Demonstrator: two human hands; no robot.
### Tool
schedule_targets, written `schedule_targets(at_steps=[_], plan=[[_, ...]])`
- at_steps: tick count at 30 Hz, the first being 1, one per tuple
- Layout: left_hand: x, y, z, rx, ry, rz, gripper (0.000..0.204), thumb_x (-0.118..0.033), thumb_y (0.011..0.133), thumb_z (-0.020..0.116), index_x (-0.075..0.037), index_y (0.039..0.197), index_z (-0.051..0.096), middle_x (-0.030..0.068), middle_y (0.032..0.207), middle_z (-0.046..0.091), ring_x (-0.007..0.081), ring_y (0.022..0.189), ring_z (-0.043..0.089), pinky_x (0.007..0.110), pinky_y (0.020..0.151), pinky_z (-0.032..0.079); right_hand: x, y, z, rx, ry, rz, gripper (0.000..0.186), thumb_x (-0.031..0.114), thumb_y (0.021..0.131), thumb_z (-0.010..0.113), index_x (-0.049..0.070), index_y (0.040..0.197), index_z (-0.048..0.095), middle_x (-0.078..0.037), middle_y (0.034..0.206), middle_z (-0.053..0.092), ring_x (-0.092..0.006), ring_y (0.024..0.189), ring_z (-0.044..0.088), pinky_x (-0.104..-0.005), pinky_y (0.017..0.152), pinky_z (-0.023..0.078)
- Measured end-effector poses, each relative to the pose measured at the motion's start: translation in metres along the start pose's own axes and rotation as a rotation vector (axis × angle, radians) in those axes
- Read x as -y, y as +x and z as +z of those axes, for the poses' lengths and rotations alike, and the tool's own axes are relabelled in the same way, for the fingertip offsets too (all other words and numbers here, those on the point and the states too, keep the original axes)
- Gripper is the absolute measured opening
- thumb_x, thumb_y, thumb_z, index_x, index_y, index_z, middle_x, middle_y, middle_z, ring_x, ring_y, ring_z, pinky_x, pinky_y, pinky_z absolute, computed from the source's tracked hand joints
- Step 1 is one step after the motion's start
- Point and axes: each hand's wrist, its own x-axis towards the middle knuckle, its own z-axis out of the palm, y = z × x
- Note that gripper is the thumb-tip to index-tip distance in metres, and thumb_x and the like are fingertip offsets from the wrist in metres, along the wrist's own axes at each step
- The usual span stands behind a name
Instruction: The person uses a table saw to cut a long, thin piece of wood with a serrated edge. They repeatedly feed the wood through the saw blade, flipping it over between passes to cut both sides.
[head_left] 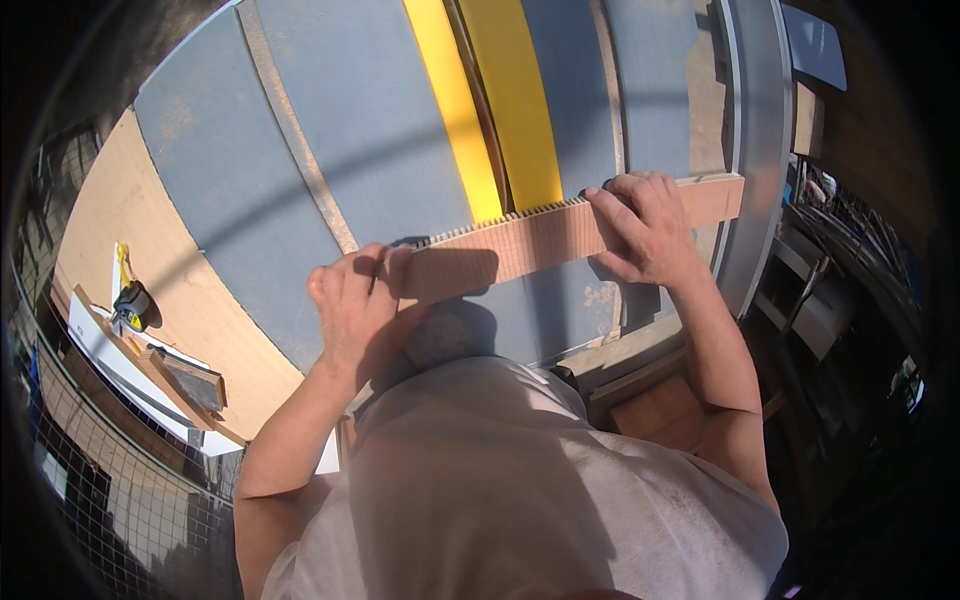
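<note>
A long narrow wooden strip (pixel 545 240) with a row of fine notches along its far edge lies across a grey machine table (pixel 330 150). My left hand (pixel 355 305) grips the strip's left end, fingers curled over it. My right hand (pixel 645 225) presses flat on the strip near its right end, fingers spread over the top. Two yellow bands (pixel 490 100) run away from the strip's far edge, with a dark slot between them.
A metal rail (pixel 760 150) borders the table on the right. On the left, a tan board (pixel 150 250) carries a yellow and black tape measure (pixel 132 305), white sheets and a small wood block (pixel 190 380). Wire mesh fencing lies at the lower left; cluttered shelves stand at the right.
</note>
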Motion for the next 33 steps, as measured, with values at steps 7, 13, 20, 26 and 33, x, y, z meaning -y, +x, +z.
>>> schedule_targets(at_steps=[7,13,20,26,33], plan=[[-0.002,0.004,-0.003,-0.014,-0.04,-0.017,0.086,-0.026,0.056,0.094,-0.009,0.134,0.061,0.0091,0.129,0.059,0.0295,0.112,0.055,0.05,0.094,0.036,-0.003,0.001,0.0,-0.009,-0.023,-0.009,0.072,0.042,0.077,0.075,0.012,0.141,0.059,-0.011,0.116,0.058,-0.0318,0.107,0.056,-0.0476,0.096,0.042],[0.006,0.005,0.002,-0.054,-0.037,-0.013,0.089,-0.028,0.056,0.095,-0.011,0.137,0.062,0.0077,0.13,0.057,0.0293,0.113,0.054,0.049,0.096,0.037,-0.005,0.008,-0.002,0.001,-0.02,0.024,0.074,0.038,0.075,0.079,0.013,0.141,0.059,-0.011,0.117,0.057,-0.0318,0.109,0.055,-0.0467,0.098,0.042],[0.014,0.013,0.009,-0.179,-0.063,0.022,0.089,-0.029,0.057,0.095,-0.015,0.139,0.061,0.005,0.127,0.057,0.0257,0.109,0.054,0.046,0.094,0.035,-0.007,0.017,-0.008,0.017,-0.019,0.052,0.077,0.033,0.07,0.083,0.014,0.14,0.06,-0.011,0.119,0.057,-0.0313,0.111,0.054,-0.0462,0.099,0.041],[0.017,0.027,-0.003,-0.125,-0.081,0.007,0.091,-0.03,0.057,0.096,-0.014,0.138,0.061,0.0064,0.124,0.06,0.026,0.107,0.056,0.046,0.094,0.034,-0.011,0.026,-0.009,0.001,-0.029,0.058,0.077,0.033,0.069,0.084,0.013,0.139,0.06,-0.011,0.12,0.057,-0.0312,0.113,0.054,-0.046,0.1,0.041],[0.02,0.039,-0.015,-0.047,-0.061,-0.027,0.092,-0.032,0.054,0.097,-0.012,0.137,0.063,0.0096,0.123,0.062,0.0297,0.109,0.059,0.05,0.096,0.038,-0.012,0.035,-0.014,-0.008,-0.04,0.069,0.077,0.034,0.069,0.085,0.012,0.139,0.061,-0.011,0.122,0.057,-0.032,0.114,0.054,-0.0457,0.1,0.041]])
